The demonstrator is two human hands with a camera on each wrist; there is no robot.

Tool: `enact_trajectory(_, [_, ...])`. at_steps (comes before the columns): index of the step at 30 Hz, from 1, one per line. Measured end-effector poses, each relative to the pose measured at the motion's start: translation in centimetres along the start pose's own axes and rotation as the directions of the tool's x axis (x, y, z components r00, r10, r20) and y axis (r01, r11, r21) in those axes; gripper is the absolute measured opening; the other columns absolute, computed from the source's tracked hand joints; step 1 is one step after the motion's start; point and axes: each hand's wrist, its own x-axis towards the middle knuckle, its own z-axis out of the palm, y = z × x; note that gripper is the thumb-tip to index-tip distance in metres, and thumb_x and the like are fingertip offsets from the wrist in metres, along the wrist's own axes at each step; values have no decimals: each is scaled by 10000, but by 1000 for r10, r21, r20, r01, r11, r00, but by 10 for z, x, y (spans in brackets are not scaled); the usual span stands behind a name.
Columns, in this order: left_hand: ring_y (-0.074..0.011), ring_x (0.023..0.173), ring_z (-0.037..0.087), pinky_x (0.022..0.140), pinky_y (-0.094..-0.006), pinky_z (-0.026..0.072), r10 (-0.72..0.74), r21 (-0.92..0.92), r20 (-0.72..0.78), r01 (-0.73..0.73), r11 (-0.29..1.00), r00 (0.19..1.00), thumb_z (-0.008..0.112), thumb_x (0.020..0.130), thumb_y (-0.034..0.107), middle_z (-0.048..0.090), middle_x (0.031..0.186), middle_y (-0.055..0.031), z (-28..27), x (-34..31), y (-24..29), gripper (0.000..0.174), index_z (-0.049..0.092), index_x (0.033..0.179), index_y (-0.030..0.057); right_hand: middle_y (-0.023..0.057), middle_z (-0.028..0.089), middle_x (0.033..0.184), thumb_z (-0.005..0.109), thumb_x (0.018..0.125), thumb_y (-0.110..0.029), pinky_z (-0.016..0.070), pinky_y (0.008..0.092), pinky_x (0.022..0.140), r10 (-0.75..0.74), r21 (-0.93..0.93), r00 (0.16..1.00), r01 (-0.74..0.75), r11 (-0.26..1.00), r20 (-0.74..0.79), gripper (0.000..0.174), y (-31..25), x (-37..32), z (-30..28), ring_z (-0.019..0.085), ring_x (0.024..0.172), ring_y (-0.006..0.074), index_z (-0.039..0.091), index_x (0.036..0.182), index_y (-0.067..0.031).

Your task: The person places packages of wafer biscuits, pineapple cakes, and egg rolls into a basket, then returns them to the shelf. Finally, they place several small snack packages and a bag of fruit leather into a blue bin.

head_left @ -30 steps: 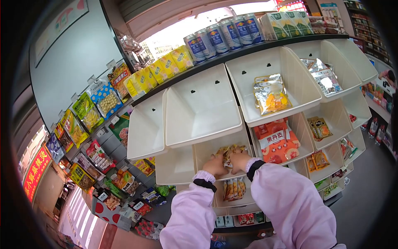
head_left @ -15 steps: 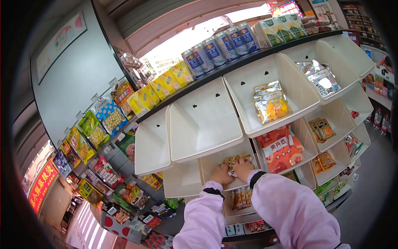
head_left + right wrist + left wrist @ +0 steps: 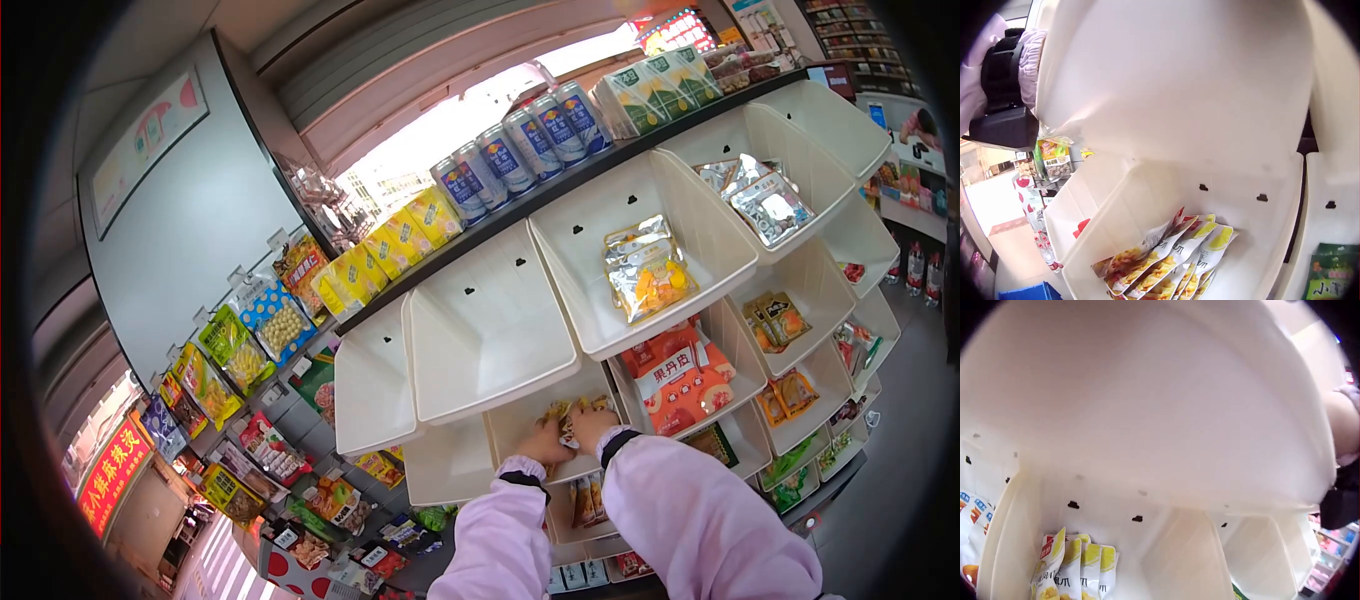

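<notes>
Both hands reach into a white bin point(image 3: 505, 425) in the second row, over a pile of small gold-and-brown snack packets point(image 3: 562, 408). My left hand point(image 3: 543, 441) grips the packets from the left side, its fingertips partly hidden among them. From the right, my right hand point(image 3: 594, 427) holds the same pile with bent fingers. The two hands are close together near the bin's front edge. In the left wrist view a bin underside point(image 3: 1147, 406) fills the upper part; the right wrist view likewise shows a bin underside point(image 3: 1179, 81), the packets hidden.
Packets with yellow tops point(image 3: 1172, 256) lie in a lower bin. A red-orange bag point(image 3: 675, 375) sits in the bin to the right. Silver pouches point(image 3: 648, 270) lie in an upper bin. Cans point(image 3: 510, 160) and yellow boxes point(image 3: 385, 245) line the top shelf; hanging bags point(image 3: 275, 320) are at left.
The head view has tilted, so the shelf slants more and the bins sit lower. Both hands stay at the packets in the same bin, their fingers shifting slightly over the pile.
</notes>
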Motion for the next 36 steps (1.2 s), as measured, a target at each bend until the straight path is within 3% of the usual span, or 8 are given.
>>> enact_trajectory(5, [-407, 1177, 357, 968, -397, 330, 97, -68, 60, -93, 993, 994, 670, 566, 360, 316, 1272, -317, -4, 1, -3, 890, 271, 1336, 159, 115, 560, 1061, 699, 648, -379, 470, 365, 772, 53, -36, 999, -52, 998, 8, 755, -1, 1, 4, 573, 959, 259, 372, 1240, -43])
enact_trajectory(8, [-418, 1186, 338, 983, -389, 309, 80, -17, 44, -79, 997, 996, 664, 573, 364, 322, 1257, -340, -1, 0, -4, 867, 298, 1334, 168, 196, 472, 1184, 697, 647, -396, 452, 380, 810, 49, -44, 998, -48, 998, 25, 737, 1, 11, 22, 545, 1001, 306, 390, 1251, -108])
enact_trajectory(14, [-430, 1167, 354, 976, -370, 315, 160, -236, 93, -134, 962, 983, 666, 570, 376, 345, 1225, -362, 18, 21, -31, 838, 346, 1314, 159, 366, 149, 1321, 710, 615, -428, 426, 417, 853, 144, -63, 985, -139, 988, 95, 744, -1, 6, 11, 472, 1042, 443, 408, 1260, -215])
enact_trajectory(17, [-421, 1120, 410, 943, -369, 354, 108, -238, 119, -77, 968, 987, 663, 576, 371, 418, 1173, -337, 10, 14, -22, 810, 372, 1299, 147, 346, 190, 1322, 635, 708, -389, 437, 417, 826, 153, -115, 982, -140, 983, 113, 623, -3, 6, 8, 483, 1037, 425, 413, 1262, -209])
enact_trajectory(24, [-385, 985, 513, 852, -384, 420, 173, -77, -52, -177, 981, 984, 663, 601, 329, 532, 1047, -274, 13, 8, -17, 698, 455, 1225, 94, 319, 245, 1321, 413, 853, -226, 451, 411, 755, 198, -163, 980, -192, 968, 20, 424, -11, 10, 23, 520, 983, 399, 401, 1275, -203])
enact_trajectory(29, [-344, 913, 563, 798, -376, 448, 153, -158, -103, -168, 973, 983, 656, 630, 313, 576, 1001, -222, 19, 8, -25, 597, 517, 1153, 63, 322, 279, 1304, 419, 839, -215, 457, 429, 727, 167, -131, 986, -163, 978, 21, 443, -9, 9, 20, 523, 973, 416, 395, 1277, -151])
enact_trajectory(32, [-342, 893, 573, 780, -374, 452, 66, -266, -86, -87, 960, 994, 648, 646, 308, 591, 970, -210, 11, -4, -18, 544, 544, 1114, 52, 317, 380, 1224, 436, 824, -201, 457, 444, 721, 142, -111, 989, -146, 983, -46, 411, -9, 4, 17, 533, 935, 419, 445, 1228, -127])
enact_trajectory(36, [-338, 869, 585, 763, -375, 452, 55, -263, -88, -77, 962, 995, 636, 656, 287, 602, 933, -213, 5, -12, -9, 496, 566, 1079, 38, 333, 435, 1133, 468, 807, -210, 463, 440, 723, 118, -58, 988, -124, 991, -101, 370, -5, 2, 23, 547, 896, 418, 493, 1163, -113])
